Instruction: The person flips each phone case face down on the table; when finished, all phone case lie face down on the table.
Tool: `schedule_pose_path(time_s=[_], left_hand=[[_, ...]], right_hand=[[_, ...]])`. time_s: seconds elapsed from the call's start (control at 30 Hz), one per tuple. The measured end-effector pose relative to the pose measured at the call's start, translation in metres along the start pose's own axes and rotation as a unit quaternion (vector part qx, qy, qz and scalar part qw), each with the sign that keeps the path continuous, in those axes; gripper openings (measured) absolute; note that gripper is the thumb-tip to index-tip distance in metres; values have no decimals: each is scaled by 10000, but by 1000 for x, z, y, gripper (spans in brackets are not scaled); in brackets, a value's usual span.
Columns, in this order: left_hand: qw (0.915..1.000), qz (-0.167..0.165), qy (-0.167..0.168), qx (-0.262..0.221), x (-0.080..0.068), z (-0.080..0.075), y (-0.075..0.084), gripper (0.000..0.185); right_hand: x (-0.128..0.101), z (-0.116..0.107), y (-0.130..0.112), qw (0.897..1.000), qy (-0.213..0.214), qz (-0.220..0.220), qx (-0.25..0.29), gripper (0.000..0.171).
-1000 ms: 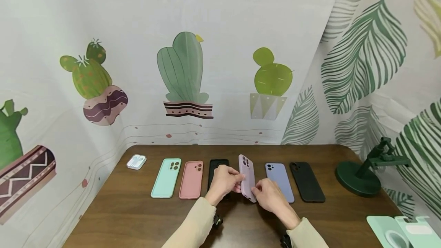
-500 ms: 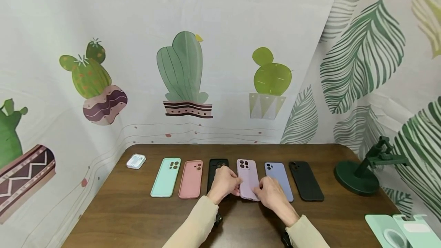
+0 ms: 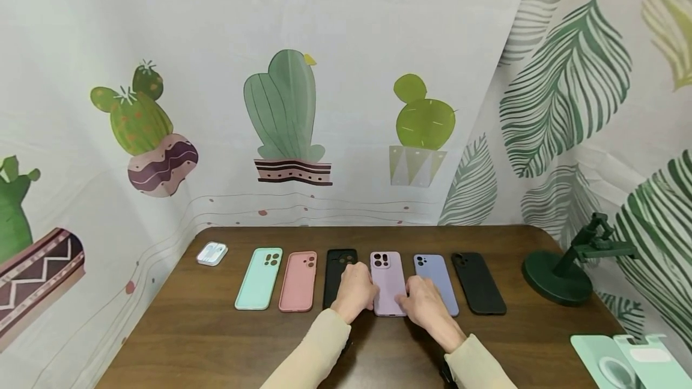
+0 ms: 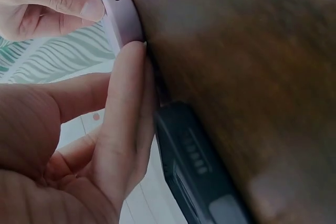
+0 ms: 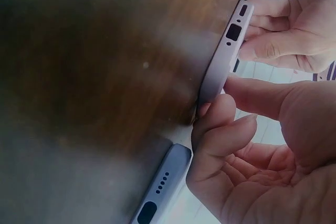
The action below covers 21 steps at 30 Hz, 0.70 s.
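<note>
A lilac phone case (image 3: 388, 287) lies back up in the middle of the row, cutouts at its far end. My left hand (image 3: 355, 290) rests at its left edge, overlapping a black phone case (image 3: 334, 270); in the left wrist view its fingers (image 4: 126, 82) reach fairly straight to the lilac case's side. My right hand (image 3: 427, 305) pinches the near right corner between thumb and curled index finger, as the right wrist view shows. Beside that hand lies a blue phone case (image 3: 440, 278). Port holes show along the lilac case's near edge (image 5: 223, 56).
Mint (image 3: 259, 279) and pink (image 3: 298, 281) phone cases lie to the left, another black phone case (image 3: 479, 284) to the right. A small white case (image 3: 212, 253) sits far left. At the right stand a green stand (image 3: 559, 278) and a mint folding holder (image 3: 605, 356).
The lilac phone case has gone from tilted up on its side to lying flat, back up, in the row. Both hands have stayed at its edges, the left turning palm down.
</note>
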<state>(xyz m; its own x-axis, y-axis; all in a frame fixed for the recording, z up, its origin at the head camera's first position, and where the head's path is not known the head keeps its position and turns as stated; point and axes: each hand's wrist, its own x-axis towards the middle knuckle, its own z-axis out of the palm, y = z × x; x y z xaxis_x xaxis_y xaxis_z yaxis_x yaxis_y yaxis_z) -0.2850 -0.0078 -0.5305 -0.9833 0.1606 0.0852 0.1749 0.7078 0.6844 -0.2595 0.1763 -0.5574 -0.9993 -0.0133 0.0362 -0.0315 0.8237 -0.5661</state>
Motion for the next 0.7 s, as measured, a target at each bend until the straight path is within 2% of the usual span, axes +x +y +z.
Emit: schedule_pose_path(time_s=[0.07, 0.13, 0.27, 0.3, 0.47, 0.53, 0.57, 0.7], left_hand=[[9999, 129, 73, -5, -4, -3, 4, 38], [9999, 90, 82, -85, -11, -13, 17, 38], [9997, 58, 179, 125, -17, -21, 24, 40], [9998, -28, 158, 77, -21, -28, 30, 43], [9981, 268, 466, 291, -25, -49, 32, 48], [9965, 378, 631, 404, -23, -55, 23, 42], [9950, 419, 738, 522, -19, -54, 13, 38], [9892, 424, 1051, 932, 4, -37, -49, 17]], right_hand=[[0, 1, 1, 10000, 1, -18, 31, 33], [1, 1, 1, 10000, -3, -22, 71, 33], [0, 0, 0, 10000, -40, 16, 56, 34], [0, -2, -2, 10000, -14, 40, 27, 33], [-21, -37, -40, 9998, 93, 130, 90, 27], [-31, -53, -61, 9998, 111, 107, 140, 28], [-34, -56, -66, 9998, 108, 87, 145, 29], [-38, -53, -81, 9996, 112, -53, 264, 32]])
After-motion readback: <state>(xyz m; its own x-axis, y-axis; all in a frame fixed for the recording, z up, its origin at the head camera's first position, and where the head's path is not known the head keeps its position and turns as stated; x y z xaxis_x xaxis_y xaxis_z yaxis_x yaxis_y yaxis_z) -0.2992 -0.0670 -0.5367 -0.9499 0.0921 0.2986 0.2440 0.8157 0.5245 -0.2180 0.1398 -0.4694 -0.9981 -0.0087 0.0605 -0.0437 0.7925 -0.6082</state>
